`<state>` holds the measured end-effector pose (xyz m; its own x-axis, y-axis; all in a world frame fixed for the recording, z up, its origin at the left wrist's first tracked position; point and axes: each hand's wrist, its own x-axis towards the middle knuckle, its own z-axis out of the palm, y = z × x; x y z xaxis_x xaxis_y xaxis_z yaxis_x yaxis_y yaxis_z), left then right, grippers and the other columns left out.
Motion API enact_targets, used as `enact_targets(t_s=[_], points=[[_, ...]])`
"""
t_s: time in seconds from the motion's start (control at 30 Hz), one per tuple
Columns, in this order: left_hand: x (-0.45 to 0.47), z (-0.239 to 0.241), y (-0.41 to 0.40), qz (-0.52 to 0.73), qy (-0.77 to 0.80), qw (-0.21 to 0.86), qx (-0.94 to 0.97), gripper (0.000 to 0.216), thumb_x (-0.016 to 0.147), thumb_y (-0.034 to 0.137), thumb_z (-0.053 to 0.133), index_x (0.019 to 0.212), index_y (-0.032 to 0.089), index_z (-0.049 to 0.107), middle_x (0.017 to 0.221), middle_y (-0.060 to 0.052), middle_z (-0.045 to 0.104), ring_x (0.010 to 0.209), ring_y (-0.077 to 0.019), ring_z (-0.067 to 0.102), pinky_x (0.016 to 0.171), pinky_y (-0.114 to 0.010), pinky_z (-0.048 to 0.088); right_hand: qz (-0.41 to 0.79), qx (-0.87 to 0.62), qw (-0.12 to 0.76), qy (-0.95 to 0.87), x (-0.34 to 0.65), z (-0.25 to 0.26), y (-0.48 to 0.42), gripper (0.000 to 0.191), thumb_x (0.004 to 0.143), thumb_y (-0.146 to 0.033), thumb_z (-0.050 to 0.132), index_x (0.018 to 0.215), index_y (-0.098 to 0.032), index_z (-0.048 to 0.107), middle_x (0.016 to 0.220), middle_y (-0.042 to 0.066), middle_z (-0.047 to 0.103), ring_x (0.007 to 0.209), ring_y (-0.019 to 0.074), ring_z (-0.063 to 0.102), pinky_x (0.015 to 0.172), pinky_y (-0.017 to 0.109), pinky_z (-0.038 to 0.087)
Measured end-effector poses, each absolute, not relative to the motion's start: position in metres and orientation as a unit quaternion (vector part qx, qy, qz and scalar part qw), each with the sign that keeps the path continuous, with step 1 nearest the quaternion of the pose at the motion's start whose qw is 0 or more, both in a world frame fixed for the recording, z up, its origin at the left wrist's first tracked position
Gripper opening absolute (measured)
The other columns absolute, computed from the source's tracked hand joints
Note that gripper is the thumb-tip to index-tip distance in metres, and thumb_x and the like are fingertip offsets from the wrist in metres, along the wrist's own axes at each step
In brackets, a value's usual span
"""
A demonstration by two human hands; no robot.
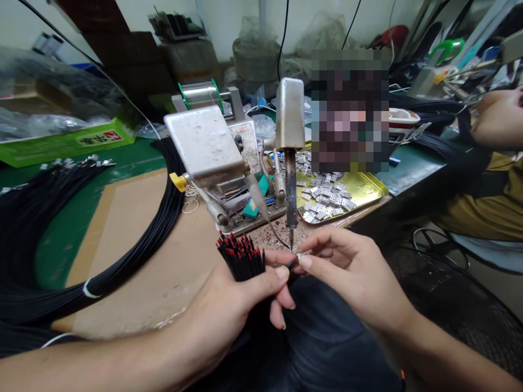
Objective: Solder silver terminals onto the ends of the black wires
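Note:
My left hand (pixel 241 302) is closed round a bundle of black wires (pixel 241 256) with red tips, and its thumb and forefinger pinch a single wire end. My right hand (pixel 351 267) pinches a small metal terminal (pixel 303 253) right at that wire end. Both meet just under the tip of a soldering iron (pixel 291 196) that hangs point down from a metal soldering machine (pixel 208 147). A thin solder wire feeds in beside the tip.
A yellow tray (pixel 368 188) holds several small metal terminals behind the iron. A long loop of black cables (pixel 81 239) lies on the cardboard and green mat at the left. A solder spool (pixel 200 92) sits behind the machine. Another person's arm (pixel 498 117) is at the right.

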<state>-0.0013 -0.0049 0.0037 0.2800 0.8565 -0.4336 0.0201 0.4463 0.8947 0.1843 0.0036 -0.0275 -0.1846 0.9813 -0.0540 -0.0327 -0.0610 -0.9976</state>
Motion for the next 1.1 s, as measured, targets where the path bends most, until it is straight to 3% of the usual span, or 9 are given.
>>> enact_targets(t_s=[0.1,0.2,0.37,0.43,0.6,0.77,0.87,0.97,1.1], points=[[0.001,0.004,-0.007,0.257,0.53,0.686,0.427,0.031,0.08,0.036,0.069,0.099,0.012,0.068,0.076,-0.007,0.074,0.067,-0.0197,0.069,0.066,-0.03,0.051,0.6,-0.43,0.288,-0.611,0.215,-0.01,0.014,0.008,0.081,-0.027,0.073,0.079,-0.019,0.072,0.073,0.002,0.073,0.068,0.0157,0.067,0.061,0.024,0.051],[0.002,0.005,-0.009,0.23,0.548,0.678,0.433,0.029,0.079,0.039,0.068,0.09,0.012,0.068,0.078,-0.007,0.074,0.073,-0.0213,0.07,0.07,-0.032,0.052,0.529,-0.42,0.184,-0.714,0.243,0.003,0.026,0.015,0.082,-0.032,0.071,0.074,-0.02,0.075,0.07,0.001,0.073,0.065,0.0156,0.065,0.06,0.024,0.048],[0.001,0.006,-0.012,0.164,0.498,0.692,0.496,0.03,0.084,0.045,0.063,0.078,0.015,0.064,0.07,-0.002,0.068,0.068,-0.0167,0.064,0.073,-0.029,0.048,0.224,-0.571,0.339,-0.713,0.236,-0.005,0.049,0.013,0.086,-0.029,0.066,0.088,-0.021,0.076,0.082,0.002,0.073,0.074,0.0181,0.064,0.068,0.029,0.047],[0.0,0.007,-0.012,0.137,0.473,0.695,0.524,0.033,0.084,0.047,0.062,0.076,0.015,0.062,0.071,-0.002,0.068,0.072,-0.017,0.063,0.076,-0.029,0.047,0.133,-0.584,0.341,-0.724,0.222,-0.015,0.059,0.012,0.085,-0.026,0.066,0.087,-0.019,0.076,0.084,0.005,0.071,0.08,0.0211,0.063,0.073,0.033,0.046],[-0.001,0.01,-0.009,0.095,0.449,0.695,0.553,0.027,0.085,0.042,0.064,0.08,0.016,0.062,0.078,-0.003,0.068,0.078,-0.0176,0.059,0.077,-0.029,0.044,0.079,-0.609,0.273,-0.741,0.201,-0.031,0.075,0.012,0.085,-0.021,0.063,0.078,-0.019,0.073,0.083,0.007,0.065,0.087,0.0261,0.06,0.079,0.038,0.044],[-0.004,0.01,-0.01,0.103,0.453,0.692,0.553,0.018,0.084,0.034,0.065,0.083,0.016,0.065,0.077,-0.001,0.067,0.077,-0.0163,0.058,0.076,-0.028,0.044,0.073,-0.597,0.33,-0.728,0.203,-0.033,0.071,0.01,0.086,-0.016,0.058,0.078,-0.018,0.062,0.083,0.007,0.063,0.085,0.0249,0.059,0.076,0.037,0.043],[-0.003,0.009,-0.012,0.12,0.457,0.692,0.547,0.024,0.084,0.038,0.065,0.091,0.015,0.066,0.074,-0.003,0.071,0.078,-0.0186,0.063,0.079,-0.03,0.046,0.113,-0.573,0.447,-0.678,0.205,-0.027,0.057,0.005,0.09,-0.017,0.056,0.085,-0.019,0.057,0.08,0.003,0.062,0.074,0.0194,0.058,0.069,0.033,0.044],[-0.001,0.01,-0.013,0.15,0.481,0.67,0.546,0.032,0.081,0.045,0.067,0.09,0.014,0.066,0.066,-0.003,0.07,0.072,-0.0195,0.064,0.078,-0.031,0.047,0.27,-0.533,0.511,-0.619,0.207,-0.018,0.035,0.001,0.089,-0.021,0.059,0.089,-0.02,0.058,0.077,0.0,0.062,0.067,0.0152,0.057,0.062,0.028,0.045],[0.002,0.012,-0.013,0.19,0.52,0.643,0.529,0.029,0.082,0.044,0.066,0.087,0.016,0.064,0.057,0.001,0.066,0.064,-0.0175,0.06,0.073,-0.03,0.046,0.553,-0.474,0.365,-0.58,0.207,-0.01,0.011,0.004,0.085,-0.021,0.064,0.085,-0.019,0.067,0.075,0.001,0.066,0.066,0.0134,0.058,0.06,0.025,0.044]])
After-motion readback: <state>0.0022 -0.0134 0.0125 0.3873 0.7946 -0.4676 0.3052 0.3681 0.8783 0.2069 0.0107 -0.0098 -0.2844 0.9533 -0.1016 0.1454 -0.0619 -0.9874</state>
